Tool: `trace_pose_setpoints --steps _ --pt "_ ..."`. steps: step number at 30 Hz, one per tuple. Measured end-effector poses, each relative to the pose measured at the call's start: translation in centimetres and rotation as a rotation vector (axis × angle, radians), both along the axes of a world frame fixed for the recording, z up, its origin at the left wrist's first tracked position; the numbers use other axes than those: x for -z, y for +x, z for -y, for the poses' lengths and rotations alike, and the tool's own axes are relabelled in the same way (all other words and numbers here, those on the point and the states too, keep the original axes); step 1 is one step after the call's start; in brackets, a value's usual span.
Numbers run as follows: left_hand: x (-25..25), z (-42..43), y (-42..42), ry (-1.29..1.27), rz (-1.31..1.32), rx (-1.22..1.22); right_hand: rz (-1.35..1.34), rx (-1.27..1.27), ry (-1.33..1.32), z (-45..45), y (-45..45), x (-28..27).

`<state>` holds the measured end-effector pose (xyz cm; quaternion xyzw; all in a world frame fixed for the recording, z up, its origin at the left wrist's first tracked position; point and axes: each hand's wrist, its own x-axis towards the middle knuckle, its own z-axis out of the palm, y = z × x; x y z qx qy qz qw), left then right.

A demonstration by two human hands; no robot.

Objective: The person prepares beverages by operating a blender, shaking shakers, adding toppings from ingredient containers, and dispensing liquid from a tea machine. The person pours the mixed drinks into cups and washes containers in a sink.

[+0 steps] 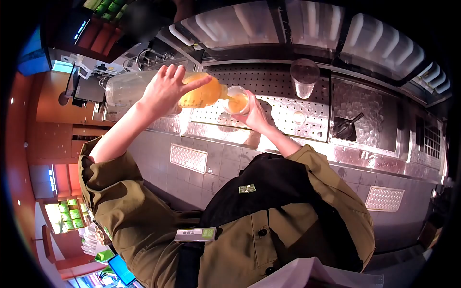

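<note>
My left hand (165, 91) is closed round a large clear bottle (129, 89) with measuring marks on its side. The bottle lies tilted almost level, and orange liquid (201, 91) fills its neck end. From its mouth, the liquid runs into a clear plastic cup (235, 106), which is partly filled with orange. My right hand (254, 115) wraps round that cup from the right and holds it tilted under the bottle's mouth. Both hands are above a perforated metal drain tray (278, 91).
A clear tumbler (305, 79) stands at the tray's back right. Farther right, a black scoop (346, 128) rests in an ice bin (379, 115). Translucent containers (317, 24) line a rack along the back. The steel counter edge (297, 144) runs in front of my body.
</note>
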<state>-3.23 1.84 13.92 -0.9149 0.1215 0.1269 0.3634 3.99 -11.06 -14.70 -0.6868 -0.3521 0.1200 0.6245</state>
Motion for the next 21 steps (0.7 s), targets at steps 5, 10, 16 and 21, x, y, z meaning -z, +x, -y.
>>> trace_pose_setpoints --steps 5,10,16,21 --pt "1.1 0.0 0.1 0.022 -0.032 -0.001 -0.098 -0.043 -0.023 0.1 0.0 -0.9" --pt "5.2 -1.5 0.1 0.201 0.018 0.142 -0.047 -0.016 -0.078 0.1 0.1 -1.3" --pt "4.9 -0.7 0.7 0.153 -0.028 0.101 0.059 0.043 -0.075 -0.2 0.0 0.0" --pt "5.0 -0.9 0.8 0.162 -0.003 0.128 0.06 0.05 -0.072 -0.4 -0.1 0.7"
